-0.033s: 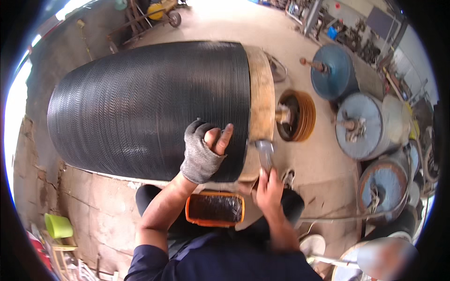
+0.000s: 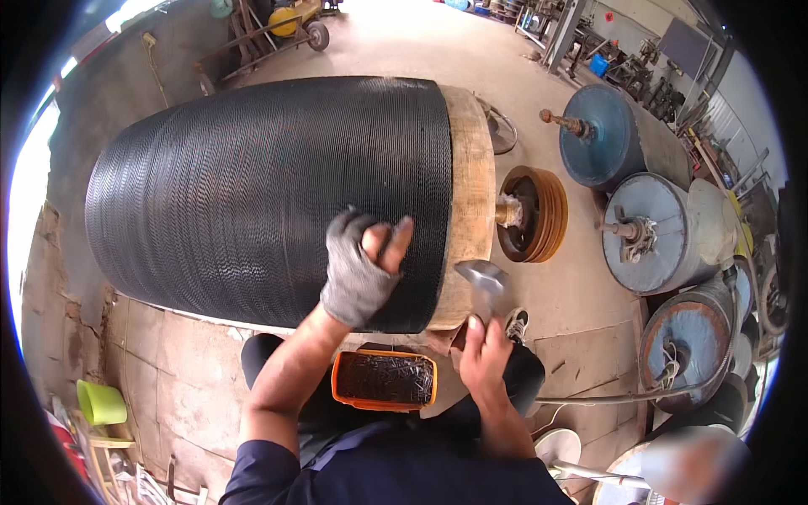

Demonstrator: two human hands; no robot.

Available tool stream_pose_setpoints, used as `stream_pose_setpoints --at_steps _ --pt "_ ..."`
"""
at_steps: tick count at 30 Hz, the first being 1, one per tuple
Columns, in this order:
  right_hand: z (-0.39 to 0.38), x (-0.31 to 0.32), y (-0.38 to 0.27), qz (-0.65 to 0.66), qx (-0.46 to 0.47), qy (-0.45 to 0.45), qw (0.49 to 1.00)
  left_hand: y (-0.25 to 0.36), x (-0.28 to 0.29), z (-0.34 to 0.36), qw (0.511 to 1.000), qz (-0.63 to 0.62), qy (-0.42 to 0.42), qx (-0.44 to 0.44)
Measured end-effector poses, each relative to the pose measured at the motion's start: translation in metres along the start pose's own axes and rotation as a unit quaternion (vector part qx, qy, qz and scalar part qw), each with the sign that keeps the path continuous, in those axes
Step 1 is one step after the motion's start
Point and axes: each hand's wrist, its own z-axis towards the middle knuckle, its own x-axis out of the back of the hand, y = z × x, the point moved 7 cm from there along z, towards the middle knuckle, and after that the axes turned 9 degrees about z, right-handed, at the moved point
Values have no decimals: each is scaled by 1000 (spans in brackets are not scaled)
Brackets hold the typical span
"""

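In front of me lies a large wooden drum point(image 2: 473, 160), its black, finely ridged covering point(image 2: 269, 185) leaving a bare wooden band at the right end. My left hand point(image 2: 362, 265), in a grey fingerless glove, is closed over the covering near that end, thumb and forefinger showing. Whatever its fingers hold is hidden or too small to name. My right hand point(image 2: 486, 349) grips a hammer point(image 2: 484, 282), whose blurred metal head is beside the wooden band. Between my legs sits an orange-rimmed tray point(image 2: 337, 380) of small, thin dark pieces that look like nails.
A rusty grooved pulley point(image 2: 551, 215) is on the drum's shaft. Blue-ended drums point(image 2: 598, 135) with shafts stand along the right. A lime-green container point(image 2: 102, 402) is at lower left; a wheeled cart point(image 2: 290, 23) stands at the back left. A person's blurred head point(image 2: 694, 467) is at lower right.
The hammer has shifted slightly right and toward me, away from the drum's wooden band. My left hand has moved slightly left and stays closed over the covering.
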Motion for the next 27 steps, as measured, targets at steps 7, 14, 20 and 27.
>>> stream_pose_setpoints --at_steps 7,14,20,27 --pt "5 -14 14 -159 -45 -77 983 -16 -20 5 1000 5 -5 16" --pt "-16 12 6 60 102 76 990 -18 -21 6 999 -40 -8 11" --pt "-2 -4 3 9 14 -9 1000 -17 -21 0 1000 -8 -13 24" --pt "8 -18 19 -28 -72 -33 996 -24 -27 8 999 -7 -13 41"
